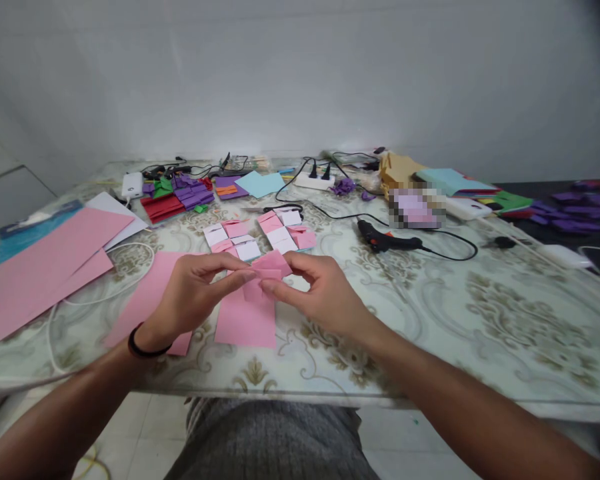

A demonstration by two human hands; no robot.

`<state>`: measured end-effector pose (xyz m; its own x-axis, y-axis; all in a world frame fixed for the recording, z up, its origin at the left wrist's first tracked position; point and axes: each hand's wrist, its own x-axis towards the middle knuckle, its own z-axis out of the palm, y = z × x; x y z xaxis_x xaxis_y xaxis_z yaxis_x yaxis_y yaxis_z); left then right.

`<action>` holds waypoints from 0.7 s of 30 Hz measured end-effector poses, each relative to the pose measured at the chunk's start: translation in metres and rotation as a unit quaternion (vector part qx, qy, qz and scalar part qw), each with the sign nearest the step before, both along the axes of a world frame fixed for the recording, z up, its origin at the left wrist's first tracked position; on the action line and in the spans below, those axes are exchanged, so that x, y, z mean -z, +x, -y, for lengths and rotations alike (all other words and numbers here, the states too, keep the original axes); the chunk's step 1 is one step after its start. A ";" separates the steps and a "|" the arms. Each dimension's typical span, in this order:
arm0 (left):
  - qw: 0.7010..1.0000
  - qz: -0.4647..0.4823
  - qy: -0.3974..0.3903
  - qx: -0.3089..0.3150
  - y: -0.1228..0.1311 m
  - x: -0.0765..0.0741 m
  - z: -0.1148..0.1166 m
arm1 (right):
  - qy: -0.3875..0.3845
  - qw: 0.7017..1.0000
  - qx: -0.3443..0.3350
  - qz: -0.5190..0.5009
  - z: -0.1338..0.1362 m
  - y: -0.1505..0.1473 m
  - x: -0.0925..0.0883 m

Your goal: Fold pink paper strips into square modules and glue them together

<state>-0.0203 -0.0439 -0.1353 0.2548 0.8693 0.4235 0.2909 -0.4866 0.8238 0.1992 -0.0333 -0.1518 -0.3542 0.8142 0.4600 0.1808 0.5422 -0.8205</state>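
Observation:
Between my two hands is a small folded piece of pink paper [271, 265], raised a little over the table. My left hand [200, 287] pinches its left side between thumb and forefinger; a dark band circles that wrist. On the right side, my right hand [317, 287] grips the same piece with thumb and fingers. Below it lies a flat pink sheet [245, 323]. Just beyond my hands sit two woven-looking pink and white folded paper squares, one at left [233, 239] and one at right [286, 230].
Large pink sheets [55, 267] lie at the left beside a white cable [147, 250]. A black glue gun [387, 237] rests right of centre, its cord looping around. Farther back are purple folded strips [193, 192], a white power strip [314, 181] and stacked coloured paper [455, 180].

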 end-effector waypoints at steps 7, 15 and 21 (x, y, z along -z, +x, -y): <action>0.998 0.004 -0.047 0.041 0.000 0.002 -0.003 | 0.077 0.995 0.027 0.051 0.000 0.002 -0.002; 0.999 0.014 0.008 0.038 -0.002 0.003 -0.001 | 0.172 0.984 0.018 0.045 0.004 0.001 -0.003; 0.997 -0.042 0.019 0.062 -0.005 0.002 -0.001 | 0.212 0.977 0.012 -0.002 0.003 0.001 -0.002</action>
<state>-0.0256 -0.0433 -0.1373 0.3953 0.8127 0.4281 0.2933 -0.5534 0.7796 0.2005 -0.0368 -0.1500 -0.3349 0.5582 0.7591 0.1949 0.8292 -0.5238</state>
